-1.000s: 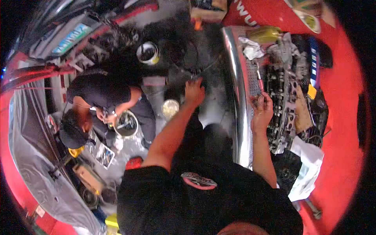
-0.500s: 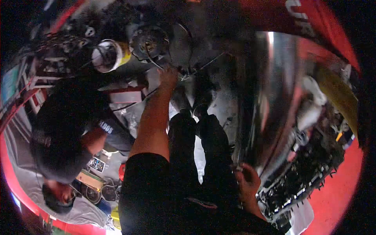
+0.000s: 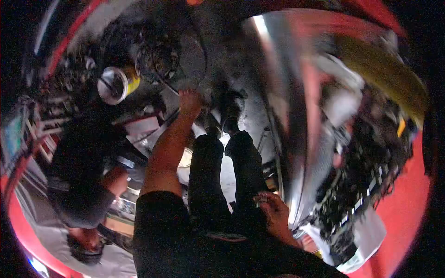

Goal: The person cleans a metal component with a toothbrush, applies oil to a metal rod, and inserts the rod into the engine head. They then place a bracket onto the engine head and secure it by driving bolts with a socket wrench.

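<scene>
View had swung toward the floor and the person's legs over the last second, with blur at upper right. Left hand (image 3: 189,101), upper centre-left of frame, had shifted leftward and sat at the near end of a thin hose (image 3: 168,87) that ran from a dark round part (image 3: 160,58). Its fingers were partly bent, neither spread nor fisted; whether they gripped the hose or only touched it could not be told.

Right hand (image 3: 276,212), lower centre-right, had come away from the engine part (image 3: 354,197) and lay in front of the thigh. Fingers loosely curled, half open; a small pale item possibly at the tips, not identifiable. Net effect: the left hand was nearest the hose, and the right was apart from the engine part.

Bucket (image 3: 111,85) with a yellow side stood at upper left, beside the round part. Round pale dish (image 3: 186,158) lay just beside the left forearm. A co-worker (image 3: 83,157) was bent over at left, hands not made out.

Writing: bluish-green plate (image 3: 13,131) at left edge, characters illegible. Shirt print (image 3: 226,236) at lower centre, not readable. No brand legible.
</scene>
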The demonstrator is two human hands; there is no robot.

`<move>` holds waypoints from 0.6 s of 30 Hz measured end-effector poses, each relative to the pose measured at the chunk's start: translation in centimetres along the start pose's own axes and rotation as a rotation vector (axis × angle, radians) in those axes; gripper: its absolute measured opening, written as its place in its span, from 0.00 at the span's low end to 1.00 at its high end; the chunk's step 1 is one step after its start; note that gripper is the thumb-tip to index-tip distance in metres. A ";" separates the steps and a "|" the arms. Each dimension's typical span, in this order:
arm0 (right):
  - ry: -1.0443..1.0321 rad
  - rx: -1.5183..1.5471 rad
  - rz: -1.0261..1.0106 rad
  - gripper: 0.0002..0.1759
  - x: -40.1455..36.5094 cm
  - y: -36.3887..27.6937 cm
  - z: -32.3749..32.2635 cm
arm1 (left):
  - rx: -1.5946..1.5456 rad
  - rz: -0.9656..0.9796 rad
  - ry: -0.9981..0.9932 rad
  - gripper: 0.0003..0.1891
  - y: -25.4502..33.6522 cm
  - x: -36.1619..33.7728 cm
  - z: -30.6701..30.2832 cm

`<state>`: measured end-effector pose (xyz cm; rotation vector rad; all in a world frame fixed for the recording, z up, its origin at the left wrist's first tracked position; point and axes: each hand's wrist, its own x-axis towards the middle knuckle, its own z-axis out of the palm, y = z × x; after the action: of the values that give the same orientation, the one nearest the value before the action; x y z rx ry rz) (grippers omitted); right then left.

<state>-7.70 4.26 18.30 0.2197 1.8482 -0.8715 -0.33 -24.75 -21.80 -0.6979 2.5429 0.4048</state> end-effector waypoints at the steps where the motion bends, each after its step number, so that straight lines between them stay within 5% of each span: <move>1: 0.006 0.024 -0.023 0.21 -1.4 0.7 -0.1 | 0.067 0.087 -0.148 0.15 0.0 -1.3 -2.9; 2: 0.028 0.051 -0.039 0.20 -2.6 1.0 -0.3 | 0.140 0.186 -0.297 0.16 -0.3 -2.7 -5.5; 4: 0.079 0.086 -0.079 0.17 -5.2 1.7 -0.9 | 0.100 0.451 -0.111 0.16 -1.0 -6.0 -9.7; 9: 0.388 0.356 -0.139 0.15 -10.4 8.6 -2.4 | 0.288 0.832 -0.221 0.21 6.6 -17.0 -28.5; 11: 0.475 0.217 -0.057 0.15 -13.1 10.8 -3.9 | 0.295 0.911 -0.294 0.22 9.3 -20.7 -31.2; 13: 0.621 0.591 -0.163 0.15 -15.0 14.2 -3.1 | 0.279 1.026 -0.340 0.19 11.1 -23.6 -33.2; 18: 0.792 0.910 -0.200 0.15 -22.7 25.0 -5.2 | 0.228 1.345 -0.207 0.12 23.5 -36.6 -35.9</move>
<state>11.63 30.91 27.34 1.0815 2.0420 -1.9346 1.90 -4.66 30.90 1.1646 2.4131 0.5188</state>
